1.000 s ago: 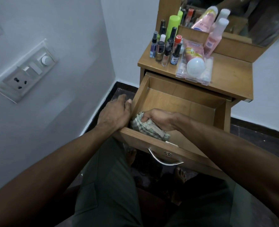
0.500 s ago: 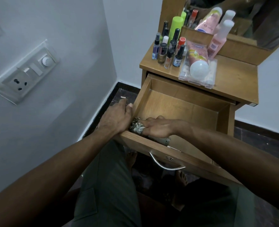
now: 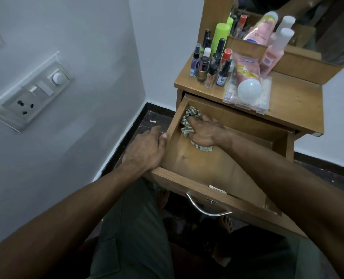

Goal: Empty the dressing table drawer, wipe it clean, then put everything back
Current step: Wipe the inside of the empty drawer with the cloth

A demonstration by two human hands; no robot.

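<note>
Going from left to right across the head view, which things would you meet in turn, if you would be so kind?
Wall socket panel → left hand on the drawer's side wall → striped cloth → right hand pressing it → clear plastic case on the tabletop.

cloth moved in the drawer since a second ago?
Yes. The cloth under the right hand went from the drawer front, near the handle, to its far left corner.
</note>
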